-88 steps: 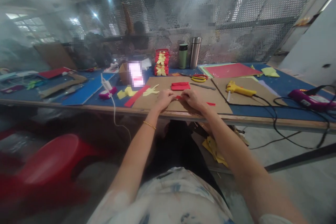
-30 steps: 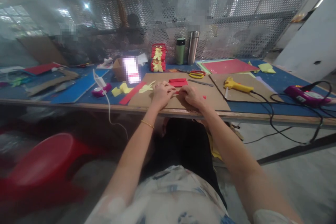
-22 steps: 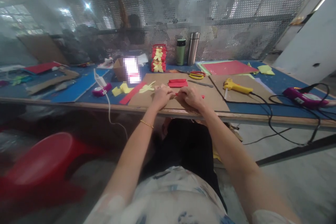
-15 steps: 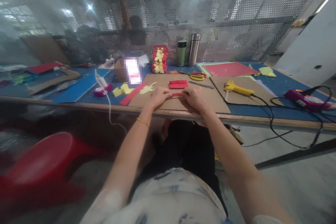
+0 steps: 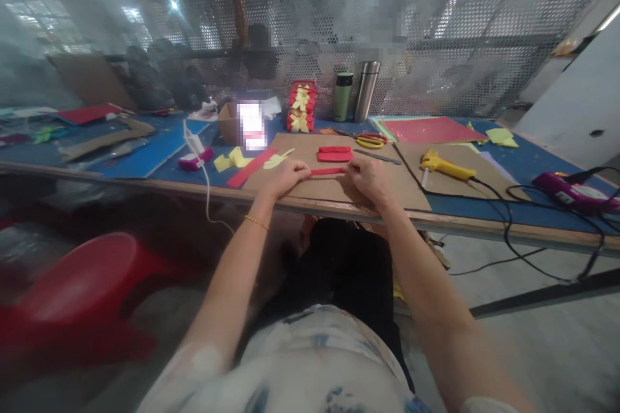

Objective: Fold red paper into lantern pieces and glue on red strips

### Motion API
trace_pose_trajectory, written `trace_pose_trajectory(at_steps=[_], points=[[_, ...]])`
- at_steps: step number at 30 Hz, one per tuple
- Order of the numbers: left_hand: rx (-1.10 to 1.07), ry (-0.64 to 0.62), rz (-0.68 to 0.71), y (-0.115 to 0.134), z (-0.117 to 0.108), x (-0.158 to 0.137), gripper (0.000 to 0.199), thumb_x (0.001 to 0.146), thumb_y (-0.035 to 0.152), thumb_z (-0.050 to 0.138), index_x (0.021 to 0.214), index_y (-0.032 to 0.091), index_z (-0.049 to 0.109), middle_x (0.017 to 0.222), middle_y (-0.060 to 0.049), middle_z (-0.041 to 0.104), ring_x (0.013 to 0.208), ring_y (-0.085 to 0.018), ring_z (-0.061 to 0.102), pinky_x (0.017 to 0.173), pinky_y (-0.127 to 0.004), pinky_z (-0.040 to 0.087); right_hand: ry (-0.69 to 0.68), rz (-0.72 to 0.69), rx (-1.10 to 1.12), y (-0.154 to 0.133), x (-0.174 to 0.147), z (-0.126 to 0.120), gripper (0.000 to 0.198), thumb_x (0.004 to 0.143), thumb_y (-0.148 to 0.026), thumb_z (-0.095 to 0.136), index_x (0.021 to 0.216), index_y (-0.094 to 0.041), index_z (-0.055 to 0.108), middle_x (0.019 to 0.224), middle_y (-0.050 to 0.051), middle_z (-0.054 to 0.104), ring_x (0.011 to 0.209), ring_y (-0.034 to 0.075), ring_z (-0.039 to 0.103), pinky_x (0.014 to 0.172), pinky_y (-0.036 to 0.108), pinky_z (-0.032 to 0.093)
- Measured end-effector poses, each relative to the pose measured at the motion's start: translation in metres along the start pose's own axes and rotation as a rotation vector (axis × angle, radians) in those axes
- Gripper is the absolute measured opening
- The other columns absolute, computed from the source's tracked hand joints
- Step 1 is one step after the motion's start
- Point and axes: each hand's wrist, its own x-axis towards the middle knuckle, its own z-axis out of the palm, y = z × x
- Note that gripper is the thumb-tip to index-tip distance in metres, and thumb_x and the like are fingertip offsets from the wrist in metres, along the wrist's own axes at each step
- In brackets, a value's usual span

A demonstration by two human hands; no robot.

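Observation:
A narrow red paper strip (image 5: 328,171) stretches between my two hands, low over the brown cardboard sheet (image 5: 310,191). My left hand (image 5: 287,178) pinches its left end, and my right hand (image 5: 367,178) pinches the other end. Just beyond the strip lies a folded red paper piece (image 5: 335,153). A dark, thin blade-like tool (image 5: 378,156) rests to the right of that piece. Left of my left hand are a wider red strip (image 5: 252,168) and cut pale yellow paper (image 5: 278,159).
At the back stand a red and yellow paper craft (image 5: 301,106), a green flask (image 5: 343,98) and a steel flask (image 5: 368,91). Scissors (image 5: 371,141) lie before them. A corded yellow glue gun (image 5: 448,165) rests on the right. A red stool (image 5: 82,277) stands at lower left.
My left hand has moved left, away from my right hand, so a longer stretch of the red strip shows between them. The whole view has shifted slightly.

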Motion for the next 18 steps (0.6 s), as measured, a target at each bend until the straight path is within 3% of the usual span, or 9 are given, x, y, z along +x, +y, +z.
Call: trace_pose_trajectory(at_steps=[6, 15, 18], points=[[-0.055, 0.041, -0.005, -0.002, 0.001, -0.002, 0.018, 0.084, 0.026, 0.063, 0.07, 0.018, 0.07, 0.064, 0.002, 0.057, 0.061, -0.014, 0.045, 0.077, -0.04, 0.05, 0.1, 0.185, 0.241, 0.004, 0.001, -0.002, 0.035, 0.087, -0.045, 0.061, 0.06, -0.022, 0.062, 0.055, 0.001, 0.059, 0.056, 0.017, 0.052, 0.061, 0.03, 0.038], [-0.189, 0.015, -0.01, -0.013, 0.004, 0.001, 0.019, 0.082, 0.03, 0.064, 0.068, 0.019, 0.07, 0.06, 0.003, 0.054, 0.055, -0.011, 0.042, 0.062, -0.035, 0.043, 0.158, 0.174, 0.175, -0.001, 0.002, -0.004, 0.03, 0.088, -0.033, 0.065, 0.061, -0.024, 0.054, 0.059, 0.001, 0.061, 0.062, 0.018, 0.056, 0.068, 0.031, 0.043], [-0.21, 0.007, -0.01, -0.016, 0.004, 0.001, 0.019, 0.083, 0.031, 0.065, 0.069, 0.019, 0.07, 0.062, 0.002, 0.057, 0.055, -0.011, 0.045, 0.061, -0.034, 0.043, 0.183, 0.194, 0.287, -0.002, 0.0, -0.003, 0.03, 0.089, -0.035, 0.063, 0.063, -0.022, 0.059, 0.058, 0.0, 0.061, 0.059, 0.016, 0.056, 0.065, 0.03, 0.043]])
